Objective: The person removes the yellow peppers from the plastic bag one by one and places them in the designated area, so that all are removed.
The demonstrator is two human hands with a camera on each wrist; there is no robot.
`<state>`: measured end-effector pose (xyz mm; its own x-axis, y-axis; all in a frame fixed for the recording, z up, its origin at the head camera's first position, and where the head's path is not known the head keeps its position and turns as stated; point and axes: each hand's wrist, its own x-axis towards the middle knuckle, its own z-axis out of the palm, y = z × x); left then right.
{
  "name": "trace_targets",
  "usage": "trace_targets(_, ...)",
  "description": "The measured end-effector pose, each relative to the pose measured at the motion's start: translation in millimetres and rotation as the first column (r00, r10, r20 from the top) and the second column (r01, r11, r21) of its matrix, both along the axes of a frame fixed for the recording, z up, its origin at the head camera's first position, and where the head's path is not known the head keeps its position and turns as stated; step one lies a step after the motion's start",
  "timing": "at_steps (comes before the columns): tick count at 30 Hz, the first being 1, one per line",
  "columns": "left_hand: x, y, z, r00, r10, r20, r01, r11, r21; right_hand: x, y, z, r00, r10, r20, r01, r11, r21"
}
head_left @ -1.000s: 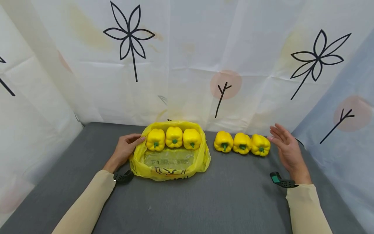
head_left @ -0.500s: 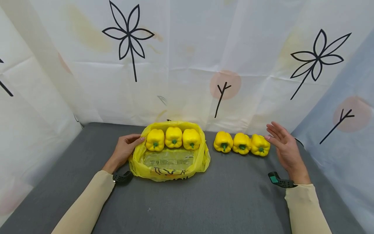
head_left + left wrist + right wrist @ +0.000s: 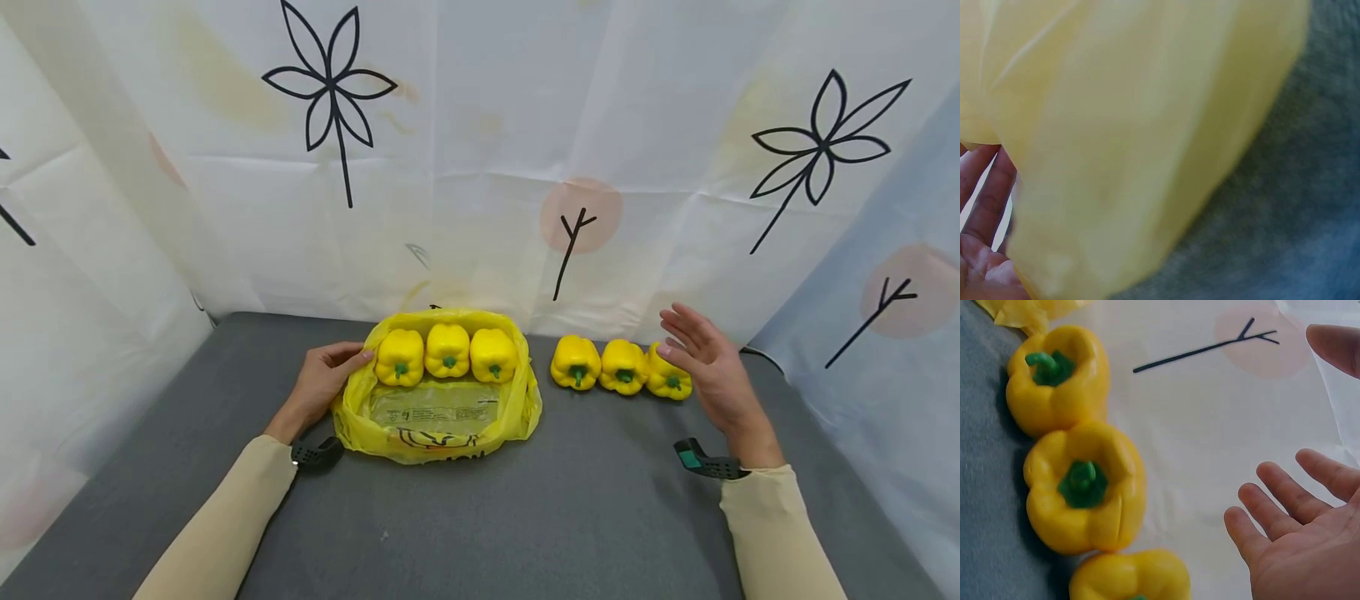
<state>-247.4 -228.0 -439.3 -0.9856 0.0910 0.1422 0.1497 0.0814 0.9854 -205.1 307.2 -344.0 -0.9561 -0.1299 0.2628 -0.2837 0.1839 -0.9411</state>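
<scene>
A yellow plastic bag [image 3: 442,454] lies with its mouth spread wide in the head view. Inside, along its back wall, sit a left bell pepper [image 3: 400,357], a middle bell pepper [image 3: 447,350] and a right bell pepper [image 3: 492,355], all yellow with green stems. My left hand [image 3: 321,385] pinches the bag's left rim. The left wrist view shows the bag film [image 3: 1122,150] hiding much of that hand. Three more yellow bell peppers [image 3: 575,362] stand in a row right of the bag. My right hand [image 3: 716,375], fingers spread and holding nothing, hovers by the row's rightmost pepper [image 3: 667,375], partly covering it.
A dark grey table [image 3: 480,533] bears everything. Close behind it hangs a pale curtain [image 3: 480,167] with black flower drawings, and more cloth closes off the left and right sides.
My right hand has moved left and slightly up, from beside the rightmost pepper to partly over it. The left hand, bag and peppers have stayed in place.
</scene>
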Motion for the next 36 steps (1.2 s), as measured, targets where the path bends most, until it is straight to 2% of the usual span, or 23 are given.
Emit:
trace_targets(7, -0.7, -0.2, -0.4, 1.0, 0.001, 0.003, -0.001, 1.0, 0.005, -1.4, -17, 7.2, 1.0, 0.028, 0.012, -0.028, 0.999, 0.026)
trace_targets(19, 0.0, 0.0, 0.4, 1.0, -0.003, 0.003, 0.003, 1.0, 0.011, -6.7, -42, 18.2, 0.995, 0.098, -0.033, -0.096, 0.994, 0.058)
trace_targets(25, -0.2, -1.7, -2.3, 1.0, -0.01, -0.022, 0.01, 1.0, 0.004, -10.1, -55, 23.0, 0.992, 0.121, -0.025, -0.118, 0.988, 0.095)
trace_targets(29, -0.7, -2.4, -4.0, 0.999, -0.014, -0.042, 0.014, 1.0, -0.004, -13.2, -63, 24.7, 0.99, 0.14, -0.019, -0.137, 0.985, 0.107)
trace_targets(36, -1.1, -2.0, -3.2, 0.999, -0.01, -0.036, 0.011, 1.0, 0.006, -19.8, -75, 24.0, 0.988, 0.153, -0.006, -0.152, 0.982, 0.114)
